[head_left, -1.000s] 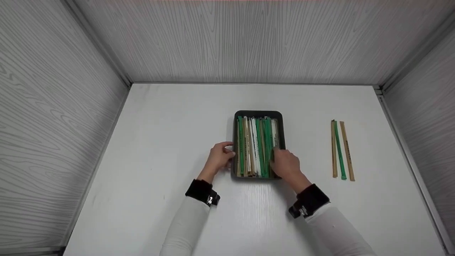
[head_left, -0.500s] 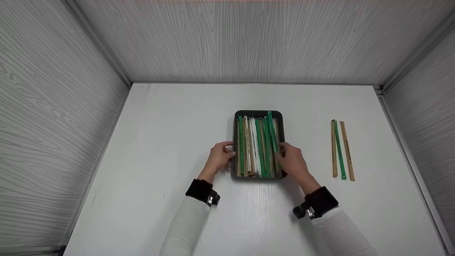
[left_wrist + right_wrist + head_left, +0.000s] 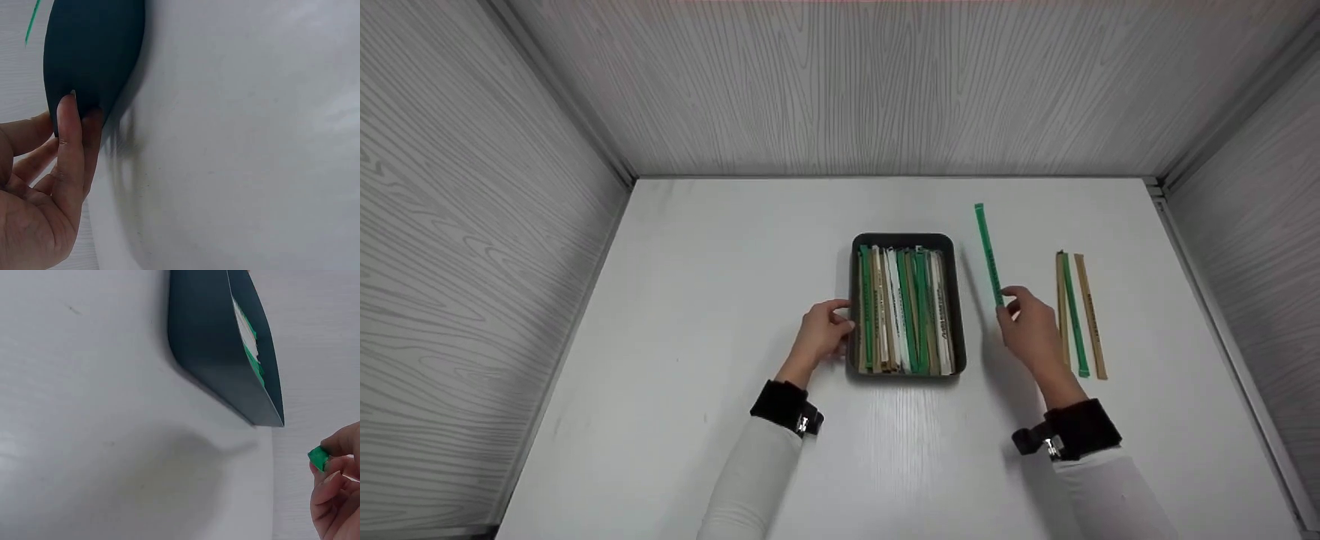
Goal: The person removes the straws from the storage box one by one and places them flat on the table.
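A dark rectangular tray [image 3: 958, 345] stands mid-table, filled with slim green, brown and white stick packets lying lengthwise. At its left side is my left hand [image 3: 823, 330], whose fingertips touch the outside wall near the rim. In the left wrist view the fingers [image 3: 70, 129] lie against the dark wall. My right hand [image 3: 1031, 330] is in the air to the right of the tray. Between its thumb and index finger it pinches the lower end of a long green stick packet [image 3: 987, 244]. The right wrist view shows only a short green end of the packet [image 3: 318, 458] at the fingertips.
Right of the tray on the white table [image 3: 697, 300] lie a green packet [image 3: 1075, 319] and a brown packet [image 3: 1091, 319] beside it. Another brown packet [image 3: 1062, 289] lies left of the green one, partly behind the right hand. Grey wood-patterned panels [image 3: 840, 90] enclose the table.
The right hand has drawn a green stick packet out of the tray's right side and carried it to the right, over the table. My left hand stays at the tray.
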The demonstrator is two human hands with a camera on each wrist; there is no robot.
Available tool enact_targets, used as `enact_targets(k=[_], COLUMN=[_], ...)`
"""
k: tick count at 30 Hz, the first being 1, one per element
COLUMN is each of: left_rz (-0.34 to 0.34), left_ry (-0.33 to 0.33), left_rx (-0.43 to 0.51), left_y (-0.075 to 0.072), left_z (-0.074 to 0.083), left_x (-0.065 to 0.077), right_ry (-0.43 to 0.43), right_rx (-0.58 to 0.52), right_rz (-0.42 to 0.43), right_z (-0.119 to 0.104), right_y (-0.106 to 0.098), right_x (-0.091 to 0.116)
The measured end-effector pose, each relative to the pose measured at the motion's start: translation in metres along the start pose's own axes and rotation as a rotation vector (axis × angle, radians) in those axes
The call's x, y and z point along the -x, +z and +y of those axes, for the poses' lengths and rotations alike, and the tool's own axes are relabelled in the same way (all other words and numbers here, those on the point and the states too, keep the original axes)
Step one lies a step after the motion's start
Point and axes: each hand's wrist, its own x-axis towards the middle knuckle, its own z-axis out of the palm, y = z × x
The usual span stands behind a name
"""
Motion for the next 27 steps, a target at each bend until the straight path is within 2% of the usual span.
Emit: enact_targets(k=[7, 10, 14, 20, 27], left_rz=[0.000, -0.004, -0.008, 0.011, 0.014], left_ry=[0.016, 0.007, -0.004, 0.010, -0.001], left_rx=[0.002, 0.013, 0.017, -0.016, 0.001], left_y=[-0.001, -0.002, -0.002, -0.002, -0.003], left_z=[-0.002, -0.001, -0.003, -0.006, -0.005], left_x=[0.000, 0.001, 0.001, -0.002, -0.002], right_ry=[0.053, 0.101, 0.185, 0.249, 0.359], right_rx=[0.030, 0.037, 0.036, 0.061, 0.105], right_rz=[0.061, 0.066, 0.048, 0.036, 0.007], right_z=[0.024, 0.032, 0.044, 0.063, 0.086], right_y=[-0.019, -0.027, -0.036, -0.045, -0.055], right_x=[0.000, 0.002, 0.004, 0.005, 0.008])
